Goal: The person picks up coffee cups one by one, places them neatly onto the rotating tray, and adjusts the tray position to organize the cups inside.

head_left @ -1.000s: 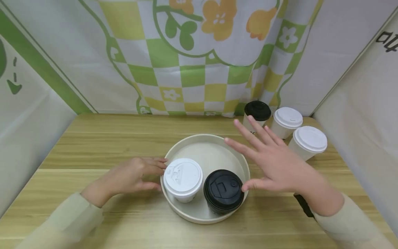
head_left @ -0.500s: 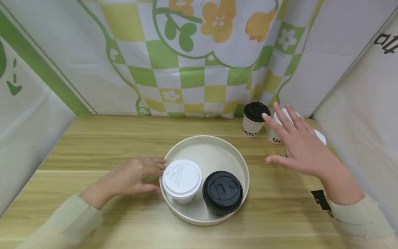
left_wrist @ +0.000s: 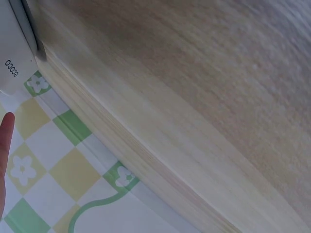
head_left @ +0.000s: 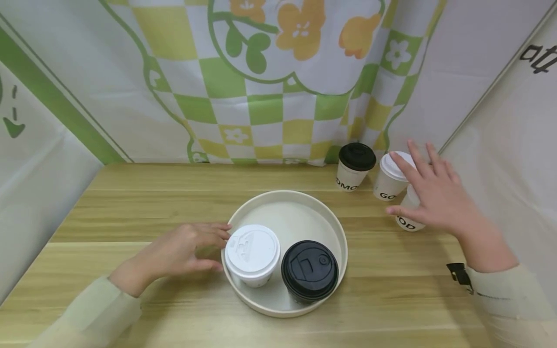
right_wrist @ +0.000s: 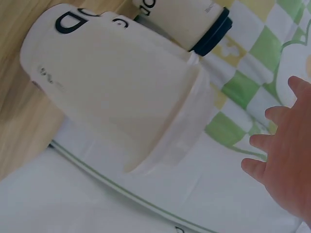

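A round cream tray [head_left: 289,208] holds a white-lidded paper cup [head_left: 253,253] at its left and a black-lidded cup [head_left: 310,270] at its front right. My left hand [head_left: 184,249] lies beside the tray's left rim, fingertips right at the rim and the white-lidded cup. With fingers spread, my right hand [head_left: 437,193] hovers over the white-lidded cup nearest the right wall [head_left: 409,212], covering its lid in the head view. That cup [right_wrist: 116,87] fills much of the right wrist view, and the fingers [right_wrist: 277,141] stand apart from it there.
Behind the right hand stand another white-lidded cup [head_left: 389,181] and a black-lidded cup [head_left: 354,166], near the table's back edge. A checkered flowered cloth [head_left: 270,106] hangs behind the wooden table [head_left: 165,203]. White cloth walls border both sides.
My right hand has moved right, from above the tray's right side to over the rightmost white-lidded cup. The left hand stays at the tray's left rim.
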The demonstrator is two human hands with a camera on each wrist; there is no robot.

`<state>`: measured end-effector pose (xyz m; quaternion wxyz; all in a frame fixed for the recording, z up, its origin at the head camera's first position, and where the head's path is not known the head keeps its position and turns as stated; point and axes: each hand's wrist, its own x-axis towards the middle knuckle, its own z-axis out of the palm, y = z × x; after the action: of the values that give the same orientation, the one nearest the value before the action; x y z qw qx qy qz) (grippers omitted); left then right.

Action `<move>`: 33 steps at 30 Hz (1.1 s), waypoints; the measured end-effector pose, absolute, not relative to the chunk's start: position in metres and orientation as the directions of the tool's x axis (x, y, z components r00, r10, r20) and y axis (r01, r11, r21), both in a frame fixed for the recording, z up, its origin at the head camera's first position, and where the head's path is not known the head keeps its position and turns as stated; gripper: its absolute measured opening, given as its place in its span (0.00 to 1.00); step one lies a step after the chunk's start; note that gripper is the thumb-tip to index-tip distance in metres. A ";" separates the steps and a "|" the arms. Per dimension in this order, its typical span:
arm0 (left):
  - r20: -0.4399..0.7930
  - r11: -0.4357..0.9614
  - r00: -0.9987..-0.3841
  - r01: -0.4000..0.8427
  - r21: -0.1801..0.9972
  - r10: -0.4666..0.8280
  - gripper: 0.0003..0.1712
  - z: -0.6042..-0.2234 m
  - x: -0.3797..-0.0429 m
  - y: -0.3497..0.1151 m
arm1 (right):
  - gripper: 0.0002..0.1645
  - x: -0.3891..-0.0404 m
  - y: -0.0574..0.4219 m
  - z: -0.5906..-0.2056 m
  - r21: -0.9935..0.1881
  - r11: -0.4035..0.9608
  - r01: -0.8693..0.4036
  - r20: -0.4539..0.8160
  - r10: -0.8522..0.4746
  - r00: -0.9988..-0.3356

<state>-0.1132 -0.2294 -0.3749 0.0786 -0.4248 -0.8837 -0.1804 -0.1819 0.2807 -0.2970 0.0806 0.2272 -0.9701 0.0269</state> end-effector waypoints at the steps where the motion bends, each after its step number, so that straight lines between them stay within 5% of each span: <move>1: 0.294 0.572 -0.625 0.781 0.250 0.723 0.22 -0.375 -0.113 -0.229 | 0.69 -0.183 0.283 -0.298 -0.015 0.899 -0.437 0.162 -0.429 -0.889; 33: 0.301 0.563 -0.625 0.780 0.272 0.721 0.22 -0.377 -0.114 -0.230 | 0.74 -0.200 0.324 -0.331 -0.148 0.946 -0.287 0.044 -0.284 -0.958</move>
<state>-0.1142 -0.2301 -0.3768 0.0778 -0.4260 -0.8807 -0.1921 -0.1998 0.3241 -0.3308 0.0111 0.1447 -0.9864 0.0766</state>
